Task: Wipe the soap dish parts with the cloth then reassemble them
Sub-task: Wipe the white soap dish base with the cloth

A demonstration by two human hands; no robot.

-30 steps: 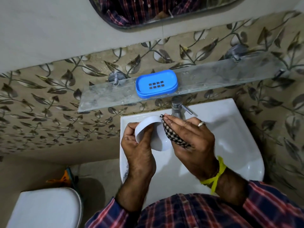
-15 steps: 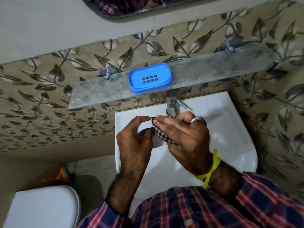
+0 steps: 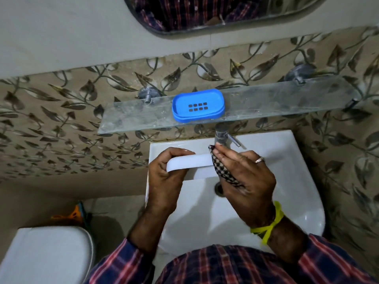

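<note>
My left hand (image 3: 164,177) grips the left end of the white soap dish tray (image 3: 190,163), held on edge over the sink. With fairly straight fingers, my right hand (image 3: 248,181) presses a black-and-white checked cloth (image 3: 223,171) against the tray's right end. The cloth lies mostly under my palm. The blue slotted soap dish insert (image 3: 198,107) sits alone on the glass shelf (image 3: 276,103) above the sink.
A white wash basin (image 3: 287,181) lies below my hands, with a chrome tap (image 3: 222,136) just behind my right fingertips and a drain (image 3: 218,188). A mirror (image 3: 205,11) hangs above. A white toilet lid (image 3: 45,253) is at lower left.
The white tray has turned from facing me to lying edge-on and level. My left hand has shifted to its left end, and the cloth hand has slid to its right end.
</note>
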